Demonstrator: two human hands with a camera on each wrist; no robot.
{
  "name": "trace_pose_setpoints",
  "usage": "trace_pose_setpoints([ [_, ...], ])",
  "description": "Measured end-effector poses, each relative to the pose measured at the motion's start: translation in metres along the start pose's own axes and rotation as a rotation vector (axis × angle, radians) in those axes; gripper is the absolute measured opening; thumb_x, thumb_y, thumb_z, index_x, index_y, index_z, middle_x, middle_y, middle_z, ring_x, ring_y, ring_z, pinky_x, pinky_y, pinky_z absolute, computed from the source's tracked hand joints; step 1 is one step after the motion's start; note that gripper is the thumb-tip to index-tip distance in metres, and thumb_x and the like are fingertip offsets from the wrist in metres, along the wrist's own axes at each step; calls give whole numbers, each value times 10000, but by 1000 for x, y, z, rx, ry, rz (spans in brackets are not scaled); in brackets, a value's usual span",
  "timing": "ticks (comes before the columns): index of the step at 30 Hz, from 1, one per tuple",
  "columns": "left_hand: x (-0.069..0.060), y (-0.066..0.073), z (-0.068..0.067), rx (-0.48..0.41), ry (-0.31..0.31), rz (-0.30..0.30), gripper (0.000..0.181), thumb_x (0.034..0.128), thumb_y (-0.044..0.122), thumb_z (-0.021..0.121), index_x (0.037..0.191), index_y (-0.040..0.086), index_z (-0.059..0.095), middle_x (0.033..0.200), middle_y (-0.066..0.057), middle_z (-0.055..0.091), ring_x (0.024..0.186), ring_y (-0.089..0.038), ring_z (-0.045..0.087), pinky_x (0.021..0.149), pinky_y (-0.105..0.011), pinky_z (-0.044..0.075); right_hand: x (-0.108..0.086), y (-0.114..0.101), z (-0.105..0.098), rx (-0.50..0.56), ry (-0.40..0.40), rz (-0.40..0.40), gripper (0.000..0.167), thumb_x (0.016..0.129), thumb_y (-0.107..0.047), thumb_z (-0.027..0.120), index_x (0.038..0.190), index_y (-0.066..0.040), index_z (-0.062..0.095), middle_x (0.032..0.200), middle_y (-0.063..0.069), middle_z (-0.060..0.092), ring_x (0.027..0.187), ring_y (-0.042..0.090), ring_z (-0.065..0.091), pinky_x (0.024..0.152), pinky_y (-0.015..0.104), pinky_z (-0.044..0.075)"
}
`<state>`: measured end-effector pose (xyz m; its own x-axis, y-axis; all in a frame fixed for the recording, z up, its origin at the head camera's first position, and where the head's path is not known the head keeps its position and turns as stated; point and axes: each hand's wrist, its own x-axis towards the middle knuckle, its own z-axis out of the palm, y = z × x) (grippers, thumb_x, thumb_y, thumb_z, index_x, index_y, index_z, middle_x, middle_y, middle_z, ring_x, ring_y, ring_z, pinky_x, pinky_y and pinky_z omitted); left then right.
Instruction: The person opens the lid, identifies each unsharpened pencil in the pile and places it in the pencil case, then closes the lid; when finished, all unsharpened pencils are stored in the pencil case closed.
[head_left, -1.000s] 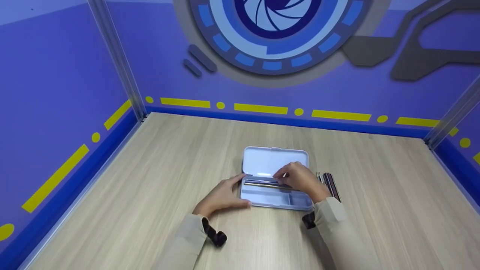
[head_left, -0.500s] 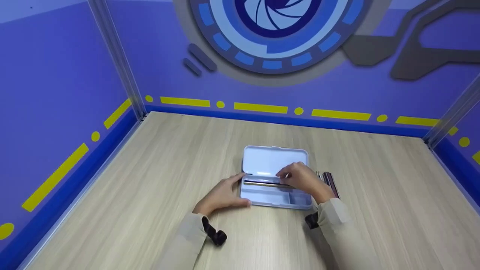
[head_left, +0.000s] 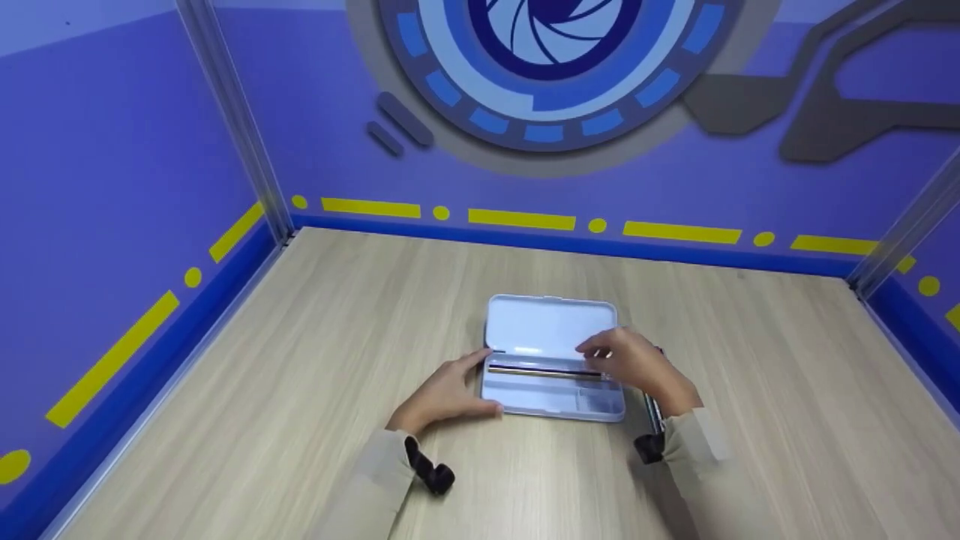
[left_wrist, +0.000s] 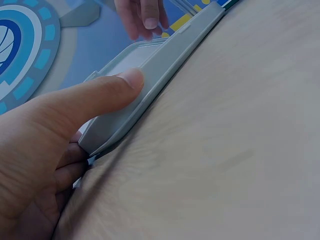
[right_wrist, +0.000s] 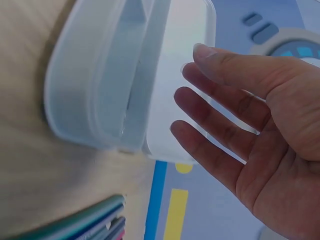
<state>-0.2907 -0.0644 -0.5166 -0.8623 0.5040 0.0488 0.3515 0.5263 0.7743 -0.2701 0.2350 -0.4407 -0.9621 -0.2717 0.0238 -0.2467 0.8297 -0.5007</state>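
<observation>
An open white pencil case [head_left: 529, 397] lies on the table with its lid raised at the back. Slim pencils, dark and gold, lie lengthwise in its rear compartment. The left hand [head_left: 444, 391] grips the case's left end, its thumb [left_wrist: 107, 95] on the front wall in the left wrist view and its fingers round the end. Over the case's right side hovers the right hand [head_left: 634, 365]; in the right wrist view this hand [right_wrist: 250, 115] has its fingers spread apart and nothing between them.
Several more pencils [right_wrist: 75, 222] lie on the table right of the case, partly hidden under the right wrist in the head view. Blue panels with yellow marks [head_left: 521, 218] stand behind and at both sides of the wooden table [head_left: 360, 315].
The right hand has moved right along the case, off the pencils, uncovering more of their length. The left hand has stayed in place on the case.
</observation>
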Motion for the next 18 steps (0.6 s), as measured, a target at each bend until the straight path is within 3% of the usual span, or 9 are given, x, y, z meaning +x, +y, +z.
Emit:
trace_pose_setpoints([
  [10, 1, -2, 2, -7, 2, 17, 1011, 635, 450, 863, 1475, 142, 393, 1489, -97, 436, 1384, -246, 387, 1146, -425, 323, -22, 25, -11, 34, 88, -19, 244, 847, 3, 670, 1087, 15, 711, 997, 139, 720, 872, 233, 669, 746, 386, 582],
  [18, 2, -3, 1, -3, -1, 23, 1004, 643, 443, 858, 1474, 124, 392, 1486, -104, 438, 1379, -244, 396, 1138, -429, 336, -41, 46, -17, 62, 168, -26, 305, 842, -18, 689, 1137, 60, 671, 1063, 200, 699, 909, 282, 669, 788, 435, 570],
])
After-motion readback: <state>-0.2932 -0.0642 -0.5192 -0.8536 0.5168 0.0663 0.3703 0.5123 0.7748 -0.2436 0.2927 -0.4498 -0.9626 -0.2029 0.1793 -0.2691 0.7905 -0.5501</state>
